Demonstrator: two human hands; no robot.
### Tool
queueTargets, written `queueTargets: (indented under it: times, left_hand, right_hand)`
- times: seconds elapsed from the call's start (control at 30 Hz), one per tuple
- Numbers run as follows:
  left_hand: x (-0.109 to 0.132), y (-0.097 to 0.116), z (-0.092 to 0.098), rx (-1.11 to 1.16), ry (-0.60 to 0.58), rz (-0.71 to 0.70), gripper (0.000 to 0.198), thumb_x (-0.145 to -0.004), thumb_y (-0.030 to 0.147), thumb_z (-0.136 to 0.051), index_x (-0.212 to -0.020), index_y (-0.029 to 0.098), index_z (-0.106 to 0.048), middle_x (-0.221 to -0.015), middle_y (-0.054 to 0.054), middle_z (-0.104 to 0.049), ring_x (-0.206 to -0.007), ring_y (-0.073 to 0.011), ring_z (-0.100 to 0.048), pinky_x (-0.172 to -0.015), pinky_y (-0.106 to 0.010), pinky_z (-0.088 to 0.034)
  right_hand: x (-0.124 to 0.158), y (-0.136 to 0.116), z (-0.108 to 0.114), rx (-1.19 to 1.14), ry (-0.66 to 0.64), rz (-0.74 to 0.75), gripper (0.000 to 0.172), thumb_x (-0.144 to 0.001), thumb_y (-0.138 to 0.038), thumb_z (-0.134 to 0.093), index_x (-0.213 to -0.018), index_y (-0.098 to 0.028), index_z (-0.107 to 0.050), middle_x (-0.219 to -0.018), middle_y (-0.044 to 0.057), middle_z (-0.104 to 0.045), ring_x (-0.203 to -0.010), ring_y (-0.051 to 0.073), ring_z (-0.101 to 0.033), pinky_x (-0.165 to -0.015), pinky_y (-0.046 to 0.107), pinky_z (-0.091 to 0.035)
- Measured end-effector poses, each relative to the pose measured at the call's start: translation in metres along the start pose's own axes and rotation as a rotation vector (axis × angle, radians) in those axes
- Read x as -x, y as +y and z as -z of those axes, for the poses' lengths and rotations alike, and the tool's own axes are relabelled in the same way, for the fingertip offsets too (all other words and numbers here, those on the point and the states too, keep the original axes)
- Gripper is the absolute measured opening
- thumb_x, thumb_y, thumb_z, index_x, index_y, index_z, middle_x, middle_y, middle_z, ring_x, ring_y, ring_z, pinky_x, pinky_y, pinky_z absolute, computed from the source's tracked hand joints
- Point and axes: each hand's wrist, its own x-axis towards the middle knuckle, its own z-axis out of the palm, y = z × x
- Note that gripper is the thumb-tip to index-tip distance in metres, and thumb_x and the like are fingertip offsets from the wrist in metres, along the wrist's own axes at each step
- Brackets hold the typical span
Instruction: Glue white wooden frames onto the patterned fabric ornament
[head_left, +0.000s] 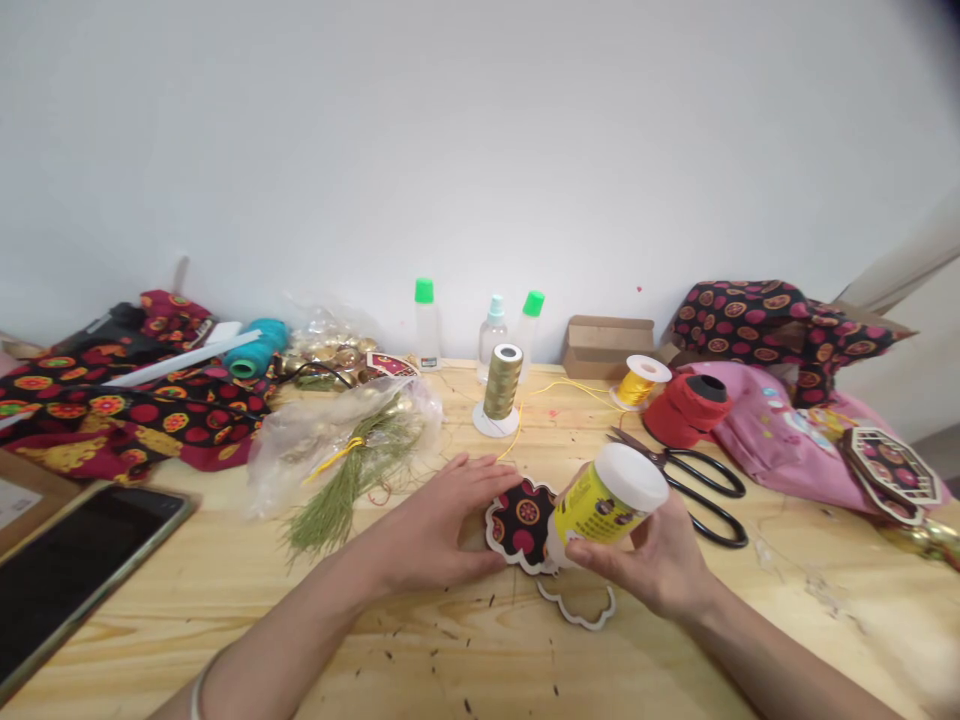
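Note:
My right hand (664, 560) is wrapped round a white glue bottle (600, 505) with a yellow label. The bottle is tilted, its broad white end up and its lower end over a scalloped piece (523, 520); whether the tip touches it I cannot tell. That piece lies on the table, dark patterned fabric inside a pale wavy rim. My left hand (454, 525) holds it from the left, fingers at its upper edge and thumb at its lower edge. Just below lies a thin, open scalloped frame (581, 612), partly hidden by the bottle and right hand.
Black-handled scissors (705, 490) lie right of my right hand. A gold thread spool (502, 385) stands behind the piece, before green-capped bottles (426, 320). A green tassel (337, 495) and a phone (82, 570) are left; a red thread cone (682, 408) and pink cloth (772, 435) right.

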Motion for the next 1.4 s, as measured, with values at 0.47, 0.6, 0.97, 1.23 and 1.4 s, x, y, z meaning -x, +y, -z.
queueTargets:
  times: [0.47, 0.6, 0.97, 1.23, 1.4]
  left_hand:
    - [0.001, 0.003, 0.005, 0.024, -0.041, 0.026, 0.062, -0.074, 0.035, -0.06, -0.13, 0.032, -0.035, -0.136, -0.003, -0.044, -0.126, -0.0263, -0.036, -0.108, -0.05, -0.016]
    - [0.002, 0.003, 0.006, 0.032, -0.044, 0.003, 0.056, -0.079, 0.037, -0.055, -0.13, 0.034, -0.034, -0.136, -0.001, -0.043, -0.126, -0.0244, -0.035, -0.108, -0.048, -0.015]
    - [0.002, 0.001, 0.003, 0.049, -0.044, 0.018, 0.058, -0.077, 0.042, -0.057, -0.13, 0.036, -0.034, -0.136, 0.0, -0.043, -0.126, -0.0245, -0.035, -0.108, -0.049, -0.013]
    - [0.003, -0.006, 0.003, 0.047, -0.086, 0.032, 0.053, -0.084, 0.025, -0.049, -0.133, 0.031, -0.031, -0.139, -0.001, -0.04, -0.13, -0.0218, -0.029, -0.109, -0.048, -0.012]
    - [0.003, -0.008, 0.002, 0.038, -0.091, 0.034, 0.053, -0.084, 0.026, -0.05, -0.133, 0.031, -0.032, -0.14, -0.001, -0.039, -0.13, -0.0216, -0.029, -0.109, -0.049, -0.011]
  right_hand:
    - [-0.002, 0.001, -0.013, -0.069, 0.072, -0.051, 0.022, -0.063, -0.034, -0.072, -0.077, -0.02, -0.064, -0.073, 0.006, -0.07, -0.068, 0.023, -0.065, -0.063, 0.033, -0.055]
    - [-0.002, 0.001, -0.016, -0.084, 0.041, -0.058, 0.021, -0.063, -0.034, -0.071, -0.077, -0.02, -0.064, -0.073, 0.005, -0.07, -0.068, 0.023, -0.065, -0.063, 0.032, -0.054]
    - [-0.002, -0.001, -0.024, -0.214, 0.045, -0.006, 0.027, -0.063, -0.028, -0.073, -0.085, -0.022, -0.059, -0.079, 0.005, -0.069, -0.073, 0.024, -0.065, -0.066, 0.032, -0.055]
    - [-0.001, 0.005, -0.02, -0.184, 0.004, 0.061, 0.024, -0.064, -0.021, -0.072, -0.085, -0.023, -0.061, -0.076, 0.002, -0.068, -0.07, 0.021, -0.064, -0.063, 0.028, -0.053]
    - [-0.003, 0.002, -0.024, -0.279, 0.012, 0.079, 0.031, -0.061, -0.013, -0.072, -0.088, -0.024, -0.061, -0.077, 0.001, -0.068, -0.067, 0.019, -0.063, -0.062, 0.027, -0.053]
